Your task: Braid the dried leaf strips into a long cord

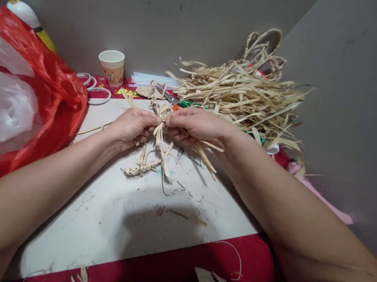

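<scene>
My left hand (136, 125) and my right hand (195, 124) meet above a white board (117, 229), fingertips nearly touching. Between them is a braid of pale dried straw (159, 139), pinched from both sides. Loose strands hang from the pinch toward the board, and others stick out below my right hand. A plaited length of the straw (140, 169) lies on the board, below my left hand. Just beyond the fingers lie scissors (169, 97), partly covered by straw. The exact crossing of the strands is hidden by my fingertips.
A big heap of straw (237, 91) lies at the right by the grey wall. At the back stand a paper cup (113, 70) and white rings (99, 95). Red and clear plastic bags (59, 100) bulge at the left. Red cloth (138, 276) shows along the front.
</scene>
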`<state>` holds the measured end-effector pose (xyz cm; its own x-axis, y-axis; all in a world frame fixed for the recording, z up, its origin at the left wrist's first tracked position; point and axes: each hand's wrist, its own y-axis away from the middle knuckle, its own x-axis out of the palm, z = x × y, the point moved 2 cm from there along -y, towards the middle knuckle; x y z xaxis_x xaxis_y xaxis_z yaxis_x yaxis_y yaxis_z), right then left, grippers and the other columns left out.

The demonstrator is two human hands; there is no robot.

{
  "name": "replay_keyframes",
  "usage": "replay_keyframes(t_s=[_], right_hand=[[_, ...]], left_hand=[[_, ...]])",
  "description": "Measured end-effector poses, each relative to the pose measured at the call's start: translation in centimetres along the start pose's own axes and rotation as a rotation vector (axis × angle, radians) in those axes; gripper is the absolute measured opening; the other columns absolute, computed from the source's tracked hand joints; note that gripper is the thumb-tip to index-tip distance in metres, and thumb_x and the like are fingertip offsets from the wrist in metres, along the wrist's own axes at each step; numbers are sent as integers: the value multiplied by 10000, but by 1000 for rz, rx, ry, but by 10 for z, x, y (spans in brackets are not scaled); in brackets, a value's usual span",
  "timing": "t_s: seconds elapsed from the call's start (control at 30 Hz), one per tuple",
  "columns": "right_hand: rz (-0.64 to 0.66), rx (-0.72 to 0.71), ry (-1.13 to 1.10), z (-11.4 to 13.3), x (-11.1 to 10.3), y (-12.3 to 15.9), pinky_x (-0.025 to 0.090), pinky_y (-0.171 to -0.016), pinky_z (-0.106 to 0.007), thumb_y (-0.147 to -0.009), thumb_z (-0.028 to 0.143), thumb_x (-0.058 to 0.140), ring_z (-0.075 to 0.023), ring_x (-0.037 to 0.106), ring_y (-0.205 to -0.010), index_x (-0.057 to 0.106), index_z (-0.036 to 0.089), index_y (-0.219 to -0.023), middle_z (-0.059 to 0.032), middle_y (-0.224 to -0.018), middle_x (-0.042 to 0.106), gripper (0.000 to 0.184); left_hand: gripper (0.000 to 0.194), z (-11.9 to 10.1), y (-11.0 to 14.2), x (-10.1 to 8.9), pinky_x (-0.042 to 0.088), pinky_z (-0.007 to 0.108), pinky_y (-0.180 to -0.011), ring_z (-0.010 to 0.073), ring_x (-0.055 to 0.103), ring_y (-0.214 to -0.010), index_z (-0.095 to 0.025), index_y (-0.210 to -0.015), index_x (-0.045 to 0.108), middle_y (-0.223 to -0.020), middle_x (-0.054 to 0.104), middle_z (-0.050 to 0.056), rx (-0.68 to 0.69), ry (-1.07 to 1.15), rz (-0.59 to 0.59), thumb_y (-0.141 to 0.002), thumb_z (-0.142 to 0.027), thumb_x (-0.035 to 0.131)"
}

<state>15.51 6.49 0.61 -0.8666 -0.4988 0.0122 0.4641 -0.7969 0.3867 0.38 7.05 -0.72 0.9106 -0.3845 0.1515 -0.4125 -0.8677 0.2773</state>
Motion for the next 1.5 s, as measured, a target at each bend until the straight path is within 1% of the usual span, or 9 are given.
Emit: replay_keyframes(t_s=[0.13,0.27,0.5,0.77,0.97,1.13,1.23,1.4,1.5], right_hand=[[57,27,-63,-3,3,-3,182,-344,-150,-720,132,638,-26,307,-376,390,162,-565,60,-470,362,294],[105,52,-78,-4,2,-5,127,-328,-128,-734,129,637,-16,277,-362,379,160,-575,72,-451,344,304],[160,63,-74,-3,-5,-5,144,-309,-113,-759,161,635,-11,258,-354,512,118,-674,75,-457,360,155],[87,0,65,-3,-7,-3,176,-315,-139,-792,195,615,-24,306,-361,472,144,-644,42,-491,438,212],[91,-25,89,0,-9,1,164,-340,-143,-821,220,588,-23,234,-371,537,123,-712,87,-472,293,154],[67,27,53,1,-8,0,121,-329,-155,-881,367,449,-34,145,-374,557,118,-755,85,-482,240,299],[72,73,-3,0,-8,-2,111,-316,-165,-845,315,420,-44,113,-378,551,117,-739,83,-480,213,260],[104,54,16,-2,-8,-4,122,-316,-152,-805,234,478,-38,155,-363,515,138,-699,79,-476,245,148],[119,31,-19,-7,-7,-6,147,-325,-132,-834,243,506,-27,199,-355,457,157,-661,79,-476,276,200]], left_hand=[[230,1,1,0,155,180,-337,13,273,-316,-132,-525,495,-401,380,-62,44,-8,-22,-737,-103,581],[222,0,1,0,146,183,-334,11,252,-308,-131,-540,507,-381,350,-74,86,-48,-66,-752,-110,570],[214,-2,1,1,145,180,-339,6,247,-306,-133,-540,500,-368,341,-84,81,-53,-81,-732,-95,585],[229,0,-1,-1,140,191,-340,13,253,-299,-135,-545,513,-365,353,-78,93,-95,-72,-767,-115,563],[172,2,-2,-2,155,188,-336,19,265,-302,-123,-590,560,-372,369,-74,79,-127,-63,-762,-120,571],[191,3,-2,-2,147,178,-337,14,251,-312,-127,-577,545,-389,350,-76,71,-90,-7,-766,-130,567],[189,3,-2,-3,145,176,-338,13,245,-317,-123,-577,547,-389,342,-75,63,-73,6,-765,-119,563],[203,2,-1,-3,132,178,-342,13,235,-319,-130,-559,529,-391,331,-76,49,-49,2,-757,-128,578],[201,2,-1,-3,130,178,-343,12,235,-323,-131,-551,526,-400,330,-76,49,-25,3,-742,-125,589]])
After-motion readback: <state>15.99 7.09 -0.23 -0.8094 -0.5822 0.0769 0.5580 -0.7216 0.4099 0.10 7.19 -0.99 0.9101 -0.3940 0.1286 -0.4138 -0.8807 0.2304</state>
